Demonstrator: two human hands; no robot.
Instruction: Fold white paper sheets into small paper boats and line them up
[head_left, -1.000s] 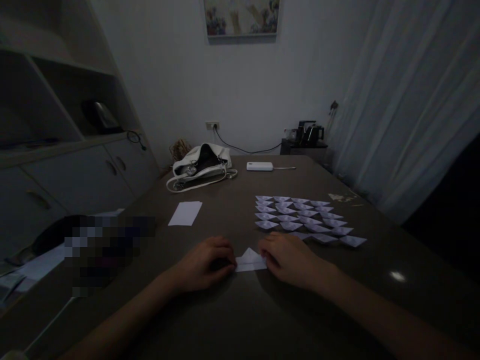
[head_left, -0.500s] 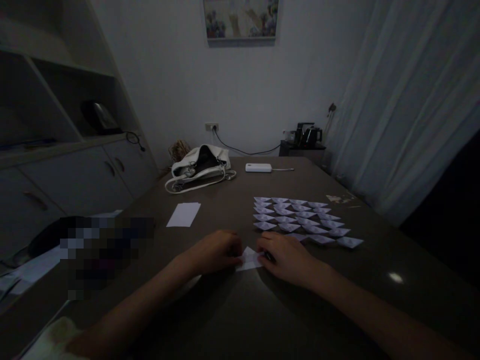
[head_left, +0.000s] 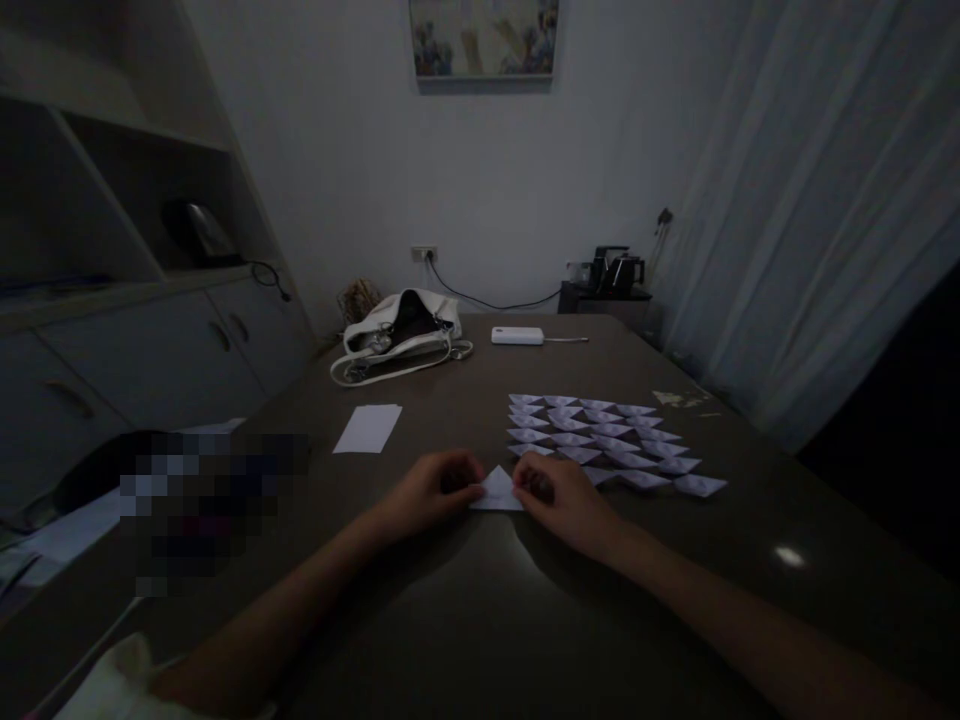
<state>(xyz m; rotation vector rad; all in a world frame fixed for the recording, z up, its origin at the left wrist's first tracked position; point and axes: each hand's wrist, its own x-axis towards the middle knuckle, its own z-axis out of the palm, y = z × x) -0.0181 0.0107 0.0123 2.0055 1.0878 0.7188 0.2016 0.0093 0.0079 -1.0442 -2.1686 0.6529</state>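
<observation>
A small white folded paper triangle (head_left: 497, 491) lies on the dark table (head_left: 465, 620) between my hands. My left hand (head_left: 429, 490) pinches its left corner with curled fingers. My right hand (head_left: 561, 495) pinches its right side, fingers closed on the paper. Just beyond my right hand, several folded paper boats (head_left: 607, 440) lie in rows on the table.
A flat white sheet (head_left: 368, 428) lies left of centre. A white handbag (head_left: 401, 335) and a white power bank (head_left: 517, 335) with its cable sit at the far end. Cabinets stand left, a curtain hangs right, a kettle (head_left: 616, 268) sits on a side stand.
Both hands have slid a little away from me with the paper. It now shows as a plain triangle held closer to the rows of boats.
</observation>
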